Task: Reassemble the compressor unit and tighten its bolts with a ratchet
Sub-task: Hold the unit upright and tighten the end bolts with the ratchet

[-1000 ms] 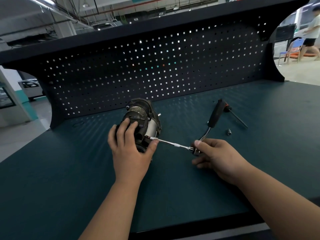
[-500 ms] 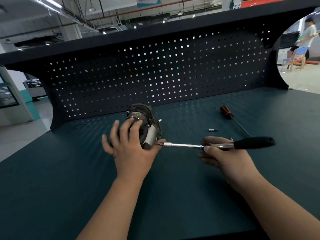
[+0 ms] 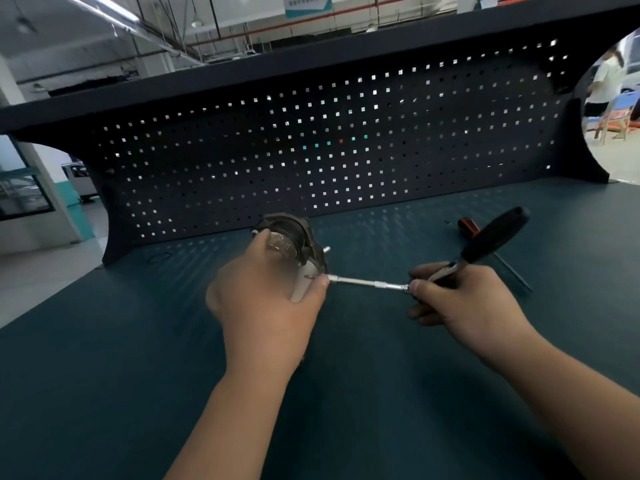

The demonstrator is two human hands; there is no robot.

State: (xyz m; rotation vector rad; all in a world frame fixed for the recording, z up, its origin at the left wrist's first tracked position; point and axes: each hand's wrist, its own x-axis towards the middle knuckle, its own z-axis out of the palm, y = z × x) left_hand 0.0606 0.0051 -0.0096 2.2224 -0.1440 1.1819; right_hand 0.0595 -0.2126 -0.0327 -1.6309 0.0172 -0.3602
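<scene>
- Since half a second ago, the black handle of the ratchet has been swung from lying level toward the right to slanting up toward the far right
- The compressor is seen resting on the green bench top, left of centre and near the pegboard
- It is gripped from the near side by the left hand, with the fingers curled over the housing and the thumb laid against its right edge
- The ratchet's head is pinched by the right hand, with the fingers curled round it
- A thin silver extension bar is run leftward from that head to the compressor's right face, ending beside the left thumb
- An orange and black screwdriver is seen lying on the bench just beyond the ratchet handle, partly hidden by it
- A small dark ring is seen on the bench, well to the left of the compressor
</scene>
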